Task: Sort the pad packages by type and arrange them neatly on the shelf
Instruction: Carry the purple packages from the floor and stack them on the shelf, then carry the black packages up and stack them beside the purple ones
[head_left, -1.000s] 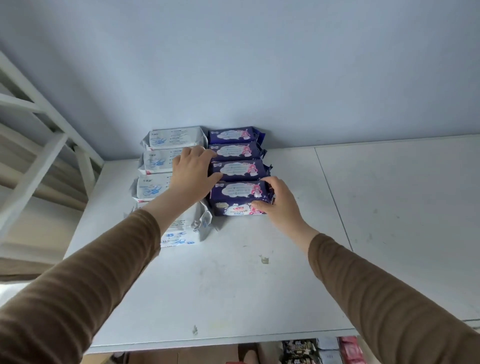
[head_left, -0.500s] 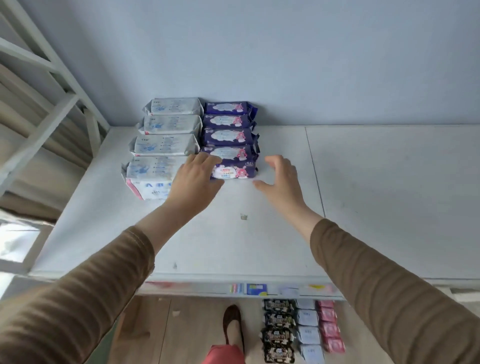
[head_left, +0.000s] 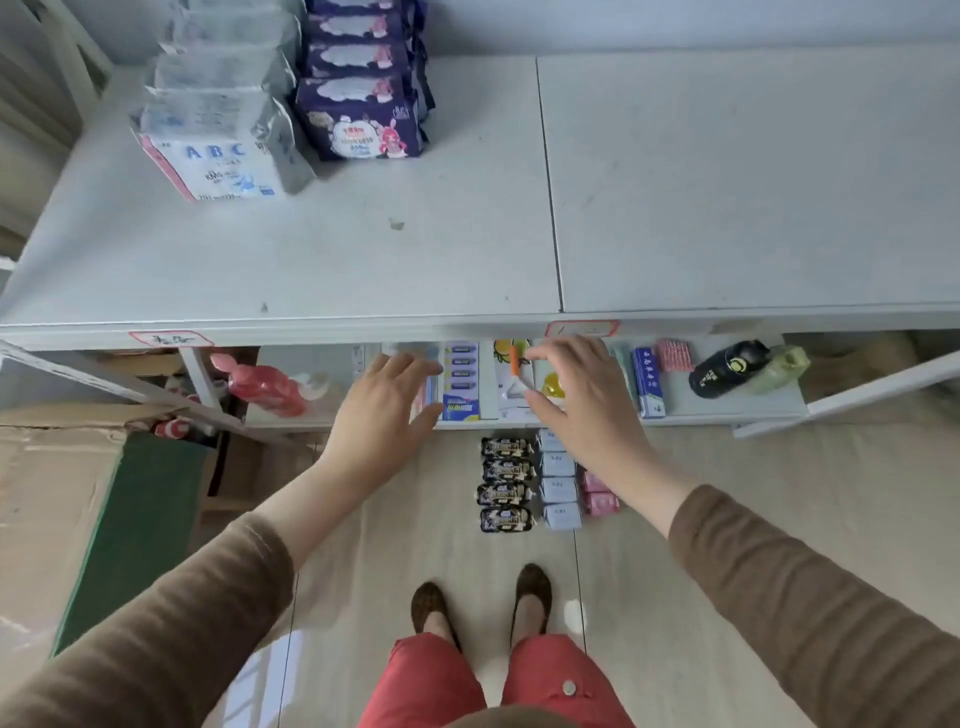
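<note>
On the white shelf top (head_left: 363, 249), at the back left, stand two rows of pad packages: white ones (head_left: 218, 140) and, to their right, dark purple ones (head_left: 363, 114). On the floor below lie more packs in three columns: black (head_left: 505, 483), pale blue (head_left: 560, 488) and pink (head_left: 600, 496). My left hand (head_left: 384, 415) and my right hand (head_left: 582, 410) hang in the air in front of the shelf edge, above the floor packs. Both have loose, spread fingers and hold nothing.
A lower shelf (head_left: 727, 410) carries a red bottle (head_left: 265, 387), a battery card (head_left: 460, 382), boxes and a black bottle (head_left: 727, 369). A cardboard box (head_left: 57, 499) with a green side stands at the left. My feet (head_left: 483, 603) are on the light floor.
Both hands have let go of the purple packages and drawn back off the shelf top. The view has tilted down, and the floor packs and lower shelf are in sight.
</note>
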